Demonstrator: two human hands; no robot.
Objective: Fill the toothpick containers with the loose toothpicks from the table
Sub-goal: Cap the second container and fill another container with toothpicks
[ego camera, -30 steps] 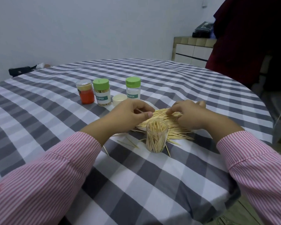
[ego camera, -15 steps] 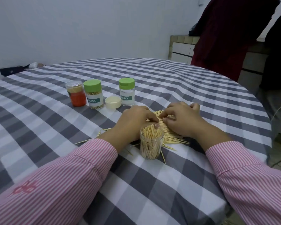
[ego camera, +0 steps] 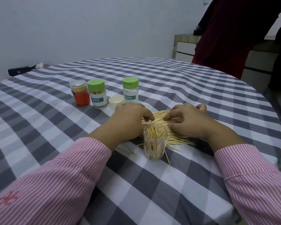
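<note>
Toothpicks lie in a loose heap on the checked tablecloth, most of them side by side with their long axes running roughly left to right, tips splaying toward the right edge of the heap. A few strays lie apart near the left sleeve, angled diagonally. Just in front of the heap stands an open clear jar, upright, packed with toothpicks standing on end and leaning slightly.

Both hands rest on the heap, palms down. The left hand has its fingers curled downward with the tips touching the heap's left end; whether it actually pinches any sticks cannot be told. The right hand also bends its fingers onto the sticks, fingertips pressing at the middle; no clear grasp shows.

Farther back stand an orange jar, a green-capped jar full of toothpicks, a cream lid lying open side up, and a second green-capped jar that looks nearly clear.
</note>
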